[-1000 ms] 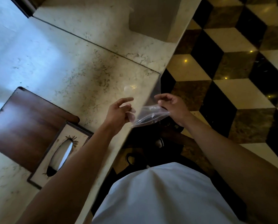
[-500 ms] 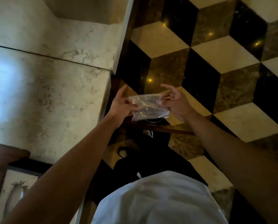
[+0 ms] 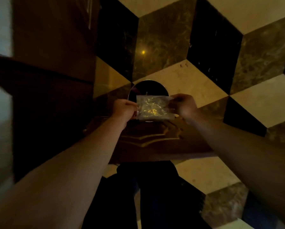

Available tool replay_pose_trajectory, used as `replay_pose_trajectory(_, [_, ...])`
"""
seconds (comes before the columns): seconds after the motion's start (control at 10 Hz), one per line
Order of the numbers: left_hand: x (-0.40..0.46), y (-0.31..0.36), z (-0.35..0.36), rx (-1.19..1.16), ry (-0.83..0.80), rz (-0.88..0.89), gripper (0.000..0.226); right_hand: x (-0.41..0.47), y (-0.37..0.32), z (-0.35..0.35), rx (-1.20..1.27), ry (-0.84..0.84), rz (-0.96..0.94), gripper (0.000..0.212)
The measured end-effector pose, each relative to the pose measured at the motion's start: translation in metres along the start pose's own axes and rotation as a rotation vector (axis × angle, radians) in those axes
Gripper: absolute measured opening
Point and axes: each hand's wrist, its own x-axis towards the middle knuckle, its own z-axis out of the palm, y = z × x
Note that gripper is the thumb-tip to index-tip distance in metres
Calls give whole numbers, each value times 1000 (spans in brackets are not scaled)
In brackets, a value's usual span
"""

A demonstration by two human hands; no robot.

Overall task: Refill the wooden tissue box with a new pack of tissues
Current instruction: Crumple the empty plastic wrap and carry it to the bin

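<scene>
A round dark bin [image 3: 148, 87] stands on the cube-patterned marble floor [image 3: 196, 76].

My forearms were bare right up to the frame's edge, with no sleeves, and my left hand [image 3: 123, 109] and right hand [image 3: 184, 105] carried neither gloves, rings nor a watch that I could make out, while below them my legs were in dark trousers [image 3: 155, 195].
</scene>
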Motion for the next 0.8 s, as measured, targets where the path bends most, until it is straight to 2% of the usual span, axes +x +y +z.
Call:
replay_pose_trajectory(0.2, [101, -14, 32, 171, 68, 87, 26, 97, 31, 34, -133, 0, 19, 20])
replay_pose_trajectory(0.3, [141, -22, 46, 340, 115, 134, 28, 134, 49, 51, -213, 25, 49, 32])
replay_pose_trajectory(0.4, [150, -26, 52, 416, 163, 138, 14, 144, 59, 58, -293, -4, 54, 36])
replay_pose_trajectory(0.5, [152, -33, 59, 600, 210, 170, 15, 146, 66, 67, -323, -52, 43, 40])
replay_pose_trajectory(0.7, [147, -31, 55, 590, 159, 112, 37, 138, 59, 70, -393, -63, 2, 48])
replay_pose_trajectory(0.8, [138, -26, 49, 584, 129, 136, 39, 133, 51, 64, -408, -45, -5, 46])
